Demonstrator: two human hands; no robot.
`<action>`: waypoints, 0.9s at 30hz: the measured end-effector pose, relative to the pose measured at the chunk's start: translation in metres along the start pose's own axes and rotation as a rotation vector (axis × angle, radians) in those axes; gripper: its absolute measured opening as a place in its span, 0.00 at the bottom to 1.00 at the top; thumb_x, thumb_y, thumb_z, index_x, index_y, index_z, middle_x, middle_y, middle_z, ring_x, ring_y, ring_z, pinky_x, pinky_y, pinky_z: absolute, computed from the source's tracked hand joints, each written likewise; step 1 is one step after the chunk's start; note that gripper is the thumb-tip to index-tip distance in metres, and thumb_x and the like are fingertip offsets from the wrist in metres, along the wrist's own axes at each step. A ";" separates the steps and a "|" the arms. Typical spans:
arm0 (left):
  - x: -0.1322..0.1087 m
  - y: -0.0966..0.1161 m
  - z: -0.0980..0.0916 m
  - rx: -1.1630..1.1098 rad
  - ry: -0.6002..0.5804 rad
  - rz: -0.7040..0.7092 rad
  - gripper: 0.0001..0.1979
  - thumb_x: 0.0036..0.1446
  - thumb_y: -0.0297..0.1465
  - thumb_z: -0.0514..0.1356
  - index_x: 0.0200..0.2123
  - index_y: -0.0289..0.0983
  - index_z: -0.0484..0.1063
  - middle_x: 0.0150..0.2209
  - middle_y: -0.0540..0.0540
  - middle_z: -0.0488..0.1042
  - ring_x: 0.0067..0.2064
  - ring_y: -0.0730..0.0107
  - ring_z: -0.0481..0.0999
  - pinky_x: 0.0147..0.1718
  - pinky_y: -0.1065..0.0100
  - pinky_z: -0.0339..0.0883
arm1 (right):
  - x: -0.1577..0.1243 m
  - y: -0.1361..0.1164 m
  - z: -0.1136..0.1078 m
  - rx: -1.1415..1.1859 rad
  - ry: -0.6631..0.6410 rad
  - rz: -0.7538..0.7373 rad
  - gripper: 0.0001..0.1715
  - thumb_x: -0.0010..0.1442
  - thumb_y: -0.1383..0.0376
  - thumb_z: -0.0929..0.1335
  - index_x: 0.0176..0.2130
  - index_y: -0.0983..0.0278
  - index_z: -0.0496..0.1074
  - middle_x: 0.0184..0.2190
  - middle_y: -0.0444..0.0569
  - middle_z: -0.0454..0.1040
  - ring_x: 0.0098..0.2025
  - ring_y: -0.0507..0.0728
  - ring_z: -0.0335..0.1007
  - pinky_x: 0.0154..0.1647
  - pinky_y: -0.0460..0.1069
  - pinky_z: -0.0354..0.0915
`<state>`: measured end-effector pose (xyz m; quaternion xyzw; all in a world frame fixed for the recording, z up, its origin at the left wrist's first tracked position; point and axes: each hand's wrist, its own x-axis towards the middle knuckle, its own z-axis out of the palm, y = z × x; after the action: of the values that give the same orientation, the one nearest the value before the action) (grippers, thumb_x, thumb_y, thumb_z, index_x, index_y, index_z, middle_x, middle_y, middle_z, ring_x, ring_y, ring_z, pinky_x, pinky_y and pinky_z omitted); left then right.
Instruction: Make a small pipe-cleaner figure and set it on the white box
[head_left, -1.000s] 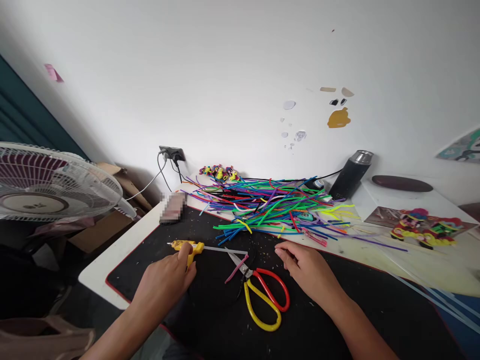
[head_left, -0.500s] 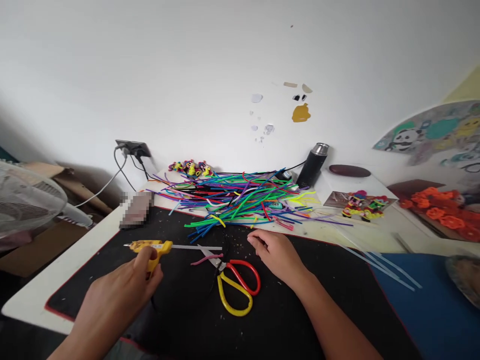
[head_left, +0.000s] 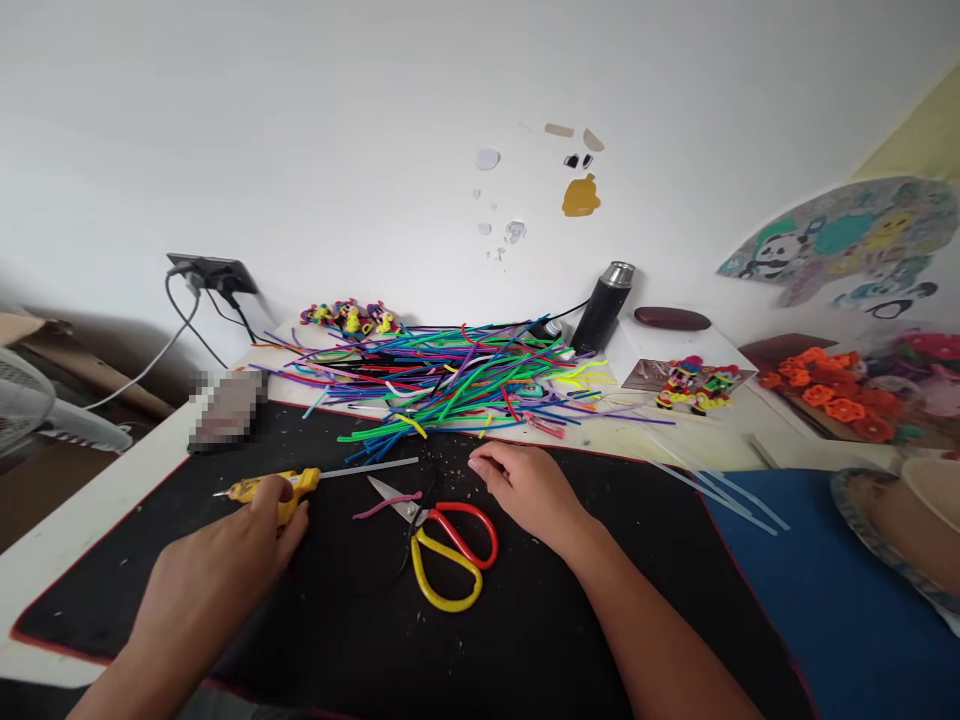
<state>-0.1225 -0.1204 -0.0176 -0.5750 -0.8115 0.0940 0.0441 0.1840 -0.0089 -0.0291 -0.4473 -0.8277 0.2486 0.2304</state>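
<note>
My left hand (head_left: 217,560) is closed around a yellow hot glue gun (head_left: 304,482) over the left part of the black mat. The nozzle points left, and a clear glue stick (head_left: 375,466) runs out of its back to the right. My right hand (head_left: 529,490) rests on the mat with its fingers curled in and the thumb close to the index finger. Whatever its fingertips may hold is hidden. Between my hands lie scissors (head_left: 418,515) with one red and one yellow handle, blades partly spread. A short pink pipe cleaner (head_left: 386,506) lies across the blades.
Behind the mat (head_left: 360,640) spreads a heap of coloured pipe cleaners (head_left: 450,375). A black thermos (head_left: 600,312) leans by the wall. Small figures (head_left: 697,385) stand at the right, near spare glue sticks (head_left: 727,495). A fan (head_left: 26,400) is at far left.
The view has turned a little to the right, so everything sits farther left. The glue stick's back end has risen slightly against the scissors. My right hand keeps its place.
</note>
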 end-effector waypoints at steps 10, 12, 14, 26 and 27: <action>-0.016 0.022 -0.004 -0.267 0.104 0.295 0.18 0.66 0.46 0.51 0.43 0.46 0.77 0.45 0.41 0.83 0.47 0.47 0.81 0.48 0.52 0.72 | -0.001 -0.002 0.002 0.030 -0.011 -0.008 0.12 0.73 0.60 0.67 0.46 0.57 0.81 0.39 0.45 0.85 0.40 0.58 0.81 0.39 0.49 0.65; -0.014 0.030 -0.004 -0.284 0.066 0.387 0.17 0.68 0.44 0.51 0.44 0.47 0.79 0.44 0.42 0.82 0.46 0.48 0.80 0.47 0.53 0.72 | -0.001 -0.002 0.002 0.033 -0.012 -0.007 0.12 0.73 0.60 0.67 0.46 0.57 0.81 0.39 0.46 0.85 0.40 0.58 0.81 0.39 0.49 0.65; -0.009 0.039 -0.004 -0.272 0.083 0.458 0.17 0.70 0.41 0.51 0.46 0.46 0.79 0.44 0.41 0.81 0.48 0.48 0.79 0.48 0.52 0.72 | -0.001 -0.002 0.002 0.034 -0.014 -0.008 0.12 0.73 0.60 0.67 0.46 0.57 0.81 0.39 0.46 0.85 0.39 0.58 0.81 0.39 0.49 0.65; 0.024 0.045 -0.011 -0.483 0.105 0.510 0.13 0.67 0.38 0.53 0.36 0.42 0.76 0.37 0.42 0.79 0.41 0.53 0.77 0.41 0.57 0.68 | 0.000 -0.005 0.005 0.131 0.005 -0.013 0.12 0.72 0.61 0.67 0.44 0.59 0.81 0.32 0.45 0.83 0.32 0.55 0.78 0.34 0.47 0.62; 0.024 0.045 -0.017 -0.595 0.071 0.469 0.14 0.66 0.42 0.54 0.37 0.42 0.76 0.36 0.43 0.80 0.39 0.54 0.78 0.38 0.59 0.68 | 0.000 -0.005 0.005 0.159 0.000 0.002 0.12 0.72 0.60 0.67 0.43 0.60 0.81 0.30 0.45 0.82 0.31 0.55 0.77 0.33 0.47 0.62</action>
<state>-0.0861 -0.0818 -0.0113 -0.7358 -0.6476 -0.1581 -0.1192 0.1775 -0.0125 -0.0301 -0.4283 -0.8049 0.3138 0.2649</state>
